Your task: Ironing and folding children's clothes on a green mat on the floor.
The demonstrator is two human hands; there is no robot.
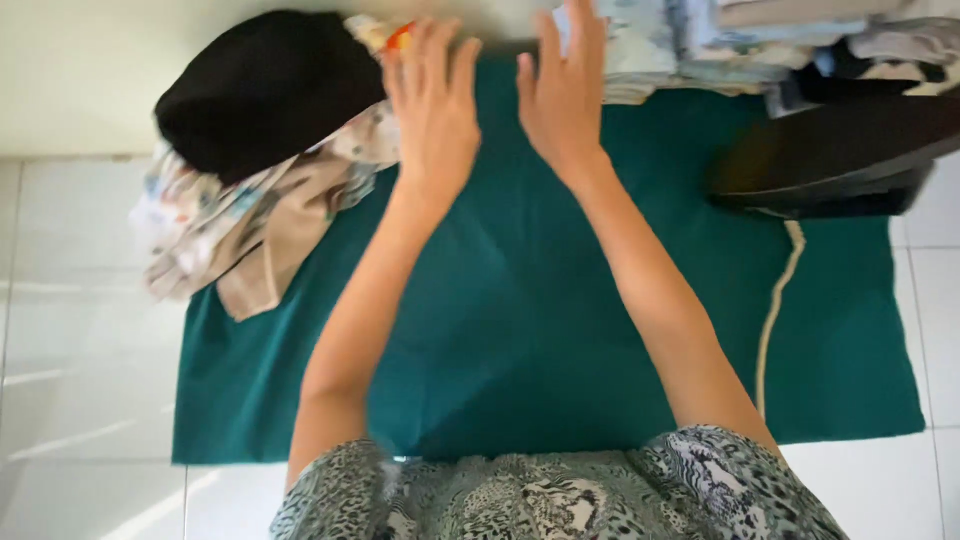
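The left hand [432, 105] lies flat and open, palm down, fingers spread a little, on the far part of a dark green cloth [540, 330]. It holds nothing. The right hand [563, 95] lies just beside it, also flat and open, palm down, fingers pointing away from the person; its fingertips reach the far edge of the cloth, close to a stack of folded clothes. It holds nothing either. The 2 hands are near each other but not touching, with a narrow strip of green between them.

The green cloth is spread flat on a white tiled floor [80, 380] and both forearms stretch out over it from the bottom of the view.

Just left of the left hand sits a heap of unfolded clothes [240, 230], pale and patterned, with a black garment [265, 85] on top. The heap overlaps the cloth's far left corner.

Beyond the right hand, along the far edge, is the stack of folded clothes [700, 40] in pale blues and greys. To the right rests a dark iron [830, 165], its pale cord [775, 310] trailing across the cloth towards the person.

At the bottom edge is the person's patterned black and white clothing [560, 495].
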